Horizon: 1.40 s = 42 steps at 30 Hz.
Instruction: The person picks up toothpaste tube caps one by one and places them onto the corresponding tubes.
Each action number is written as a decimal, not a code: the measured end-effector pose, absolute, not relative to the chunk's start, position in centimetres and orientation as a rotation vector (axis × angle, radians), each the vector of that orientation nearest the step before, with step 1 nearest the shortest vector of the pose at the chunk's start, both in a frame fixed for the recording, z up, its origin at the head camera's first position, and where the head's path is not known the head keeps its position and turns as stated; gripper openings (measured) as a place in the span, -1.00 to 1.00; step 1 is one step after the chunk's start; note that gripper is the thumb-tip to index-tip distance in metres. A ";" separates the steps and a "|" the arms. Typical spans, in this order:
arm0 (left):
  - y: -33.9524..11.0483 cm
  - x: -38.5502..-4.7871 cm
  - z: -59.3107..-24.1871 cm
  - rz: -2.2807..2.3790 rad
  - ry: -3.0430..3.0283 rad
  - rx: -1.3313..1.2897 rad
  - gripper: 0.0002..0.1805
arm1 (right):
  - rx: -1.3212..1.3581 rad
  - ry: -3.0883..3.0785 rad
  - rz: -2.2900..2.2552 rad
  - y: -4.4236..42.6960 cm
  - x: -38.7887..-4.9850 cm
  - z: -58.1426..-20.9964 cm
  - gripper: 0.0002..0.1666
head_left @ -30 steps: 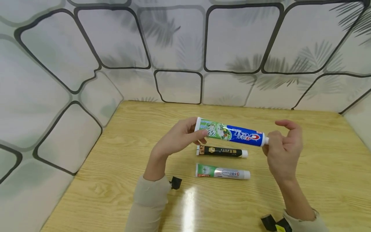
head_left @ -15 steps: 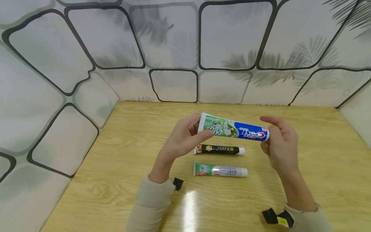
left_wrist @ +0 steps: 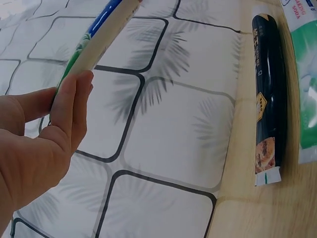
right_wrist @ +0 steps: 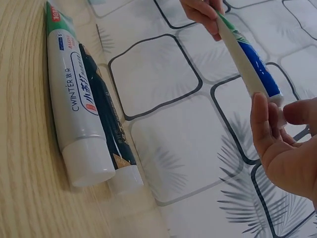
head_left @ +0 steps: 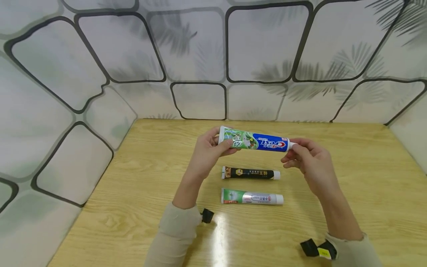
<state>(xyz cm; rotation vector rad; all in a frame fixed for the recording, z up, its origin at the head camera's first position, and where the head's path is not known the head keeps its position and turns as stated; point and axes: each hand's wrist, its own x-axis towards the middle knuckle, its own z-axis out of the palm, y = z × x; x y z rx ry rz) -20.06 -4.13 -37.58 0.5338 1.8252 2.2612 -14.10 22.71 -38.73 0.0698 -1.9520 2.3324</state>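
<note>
A green and blue Crest toothpaste tube [head_left: 253, 140] is held level above the table, its white cap to the right. My left hand [head_left: 209, 152] pinches the flat crimped end, thumb on the printed front and fingers behind, as the left wrist view also shows. At the other end my right hand [head_left: 311, 163] pinches the small white cap [right_wrist: 278, 110] between thumb and fingers. Below the held tube lies a black toothpaste tube [head_left: 250, 173] with a white cap. Nearer to me is a green and white toothpaste tube [head_left: 251, 197], roughly parallel to it.
The wood-grain table [head_left: 133, 207] meets a patterned wall covering [head_left: 200, 100] at its back edge and on the left. Black camera mounts [head_left: 207, 216] sit at both sleeve cuffs.
My right hand has turned from a fist-like pose with one finger extended to a thumb-and-finger pinch on the cap. The held tube shifted slightly left; the tubes on the table stayed put.
</note>
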 end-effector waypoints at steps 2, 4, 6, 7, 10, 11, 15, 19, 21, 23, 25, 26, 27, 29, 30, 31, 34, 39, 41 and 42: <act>-4.3 -20.2 -37.6 2.292 1.772 0.490 -0.61 | 0.104 -2.016 2.245 22.7 -14.3 -38.7 -0.72; -4.4 -20.3 -37.7 2.317 1.723 0.445 -0.60 | 0.132 -2.081 2.139 22.7 -14.4 -38.8 -0.72; -4.5 -20.4 -37.7 2.327 1.690 0.404 -0.59 | 0.135 -2.124 2.057 22.6 -14.6 -38.9 -0.71; -4.5 -20.5 -37.8 2.328 1.677 0.384 -0.59 | 0.127 -2.138 2.028 22.6 -14.6 -39.0 -0.70; -4.6 -20.7 -38.0 2.305 1.658 0.355 -0.58 | 0.076 -2.127 2.026 22.4 -14.7 -39.3 -0.65; -4.6 -20.8 -38.0 2.294 1.655 0.347 -0.58 | 0.042 -2.115 2.043 22.3 -14.7 -39.4 -0.64; -4.3 -21.1 -38.7 2.248 1.673 0.322 -0.60 | -0.095 -2.027 2.144 22.4 -15.0 -40.0 -0.64; -4.0 -21.3 -39.4 2.200 1.724 0.260 -0.61 | -0.211 -1.904 2.312 22.4 -15.4 -40.6 -0.64; -4.0 -21.3 -39.7 2.170 1.753 0.231 -0.61 | -0.239 -1.852 2.394 22.3 -15.5 -40.9 -0.66; -4.0 -21.3 -40.0 2.134 1.796 0.215 -0.62 | -0.238 -1.827 2.445 22.2 -15.5 -41.2 -0.73; -4.0 -21.3 -40.1 2.113 1.834 0.211 -0.62 | -0.218 -1.807 2.475 22.2 -15.6 -41.4 -0.81; -4.0 -21.4 -40.2 2.105 1.853 0.209 -0.63 | -0.203 -1.793 2.498 22.2 -15.6 -41.5 -0.84; -3.9 -21.4 -40.2 2.102 1.867 0.199 -0.63 | -0.191 -1.786 2.517 22.2 -15.7 -41.6 -0.86; -3.9 -21.5 -40.3 2.097 1.891 0.192 -0.63 | -0.178 -1.791 2.550 22.2 -15.8 -41.8 -0.85; -3.8 -21.5 -40.4 2.097 1.891 0.183 -0.62 | -0.177 -1.806 2.562 22.2 -15.8 -41.8 -0.81; -3.8 -21.6 -40.4 2.093 1.896 0.172 -0.62 | -0.179 -1.831 2.568 22.2 -15.8 -41.9 -0.76; -3.7 -21.9 -40.8 2.048 1.930 0.183 -0.60 | -0.188 -1.947 2.534 22.4 -15.9 -42.0 -0.56; -4.1 -22.3 -41.5 1.856 2.044 0.200 -0.50 | -0.184 -2.129 2.401 22.9 -16.1 -42.2 -0.42; -4.2 -22.5 -41.9 1.788 2.061 0.178 -0.44 | -0.183 -2.216 2.337 23.0 -16.1 -42.4 -0.43; -4.3 -22.6 -42.2 1.771 2.056 0.162 -0.38 | -0.183 -2.265 2.303 23.1 -16.2 -42.6 -0.43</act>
